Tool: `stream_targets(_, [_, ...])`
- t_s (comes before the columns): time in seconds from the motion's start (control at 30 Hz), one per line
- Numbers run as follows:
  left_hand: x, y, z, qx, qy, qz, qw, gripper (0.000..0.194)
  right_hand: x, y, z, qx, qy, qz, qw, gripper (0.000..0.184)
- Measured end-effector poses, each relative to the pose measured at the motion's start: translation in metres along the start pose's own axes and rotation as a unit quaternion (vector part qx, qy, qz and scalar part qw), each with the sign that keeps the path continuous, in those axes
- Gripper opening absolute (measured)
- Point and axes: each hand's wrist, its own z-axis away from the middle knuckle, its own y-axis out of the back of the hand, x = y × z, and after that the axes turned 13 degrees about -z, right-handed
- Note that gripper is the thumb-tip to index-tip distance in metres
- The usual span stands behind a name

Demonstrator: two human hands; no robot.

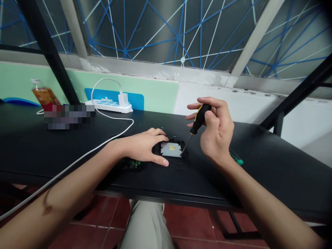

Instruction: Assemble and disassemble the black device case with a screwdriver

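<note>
A black device with a silver metal plate (168, 152) lies flat on the black table (272, 166), a yellowish square patch in the plate's middle. My left hand (146, 147) grips its left side, thumb at the near edge and fingers at the far edge. In my right hand (219, 128) is a black and yellow screwdriver (199, 121), tilted, with its handle end against the palm and some fingers extended. Its tip meets the plate's near right corner; whether it sits in a screw is too small to tell. A green circuit board (134, 164) lies beside my left wrist, partly hidden.
Small dark bits, perhaps screws, lie beyond the device. A green-edged tool (236, 157) is partly behind my right wrist. A white cable (114, 138) crosses the left side from a power strip (111, 105). A drink bottle (45, 95) stands at the back left, near a blurred-out patch.
</note>
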Motion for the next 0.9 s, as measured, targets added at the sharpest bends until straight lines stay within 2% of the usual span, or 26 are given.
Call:
stream_targets(0.27, [0.0014, 0.0, -0.0001, 0.0, 0.003, 0.002, 1.0, 0.083, 0.0, 0.0028, -0.0042, 0.022, 0.056, 0.101, 0.993, 0.024])
stream_targets(0.5, [-0.0003, -0.0007, 0.0003, 0.001, 0.001, -0.002, 1.0, 0.082, -0.0003, 0.0018, -0.0008, 0.005, 0.023, 0.014, 1.0, 0.03])
stream_targets(0.63, [0.0002, -0.0001, 0.0006, -0.003, 0.005, 0.0, 1.0, 0.083, 0.0013, 0.0005, -0.0008, 0.005, 0.012, -0.004, 1.0, 0.024])
stream_targets(0.9, [0.0004, -0.0012, 0.0, 0.008, -0.002, -0.005, 1.0, 0.082, 0.0006, 0.0029, -0.0044, 0.014, 0.05, 0.103, 0.993, 0.021])
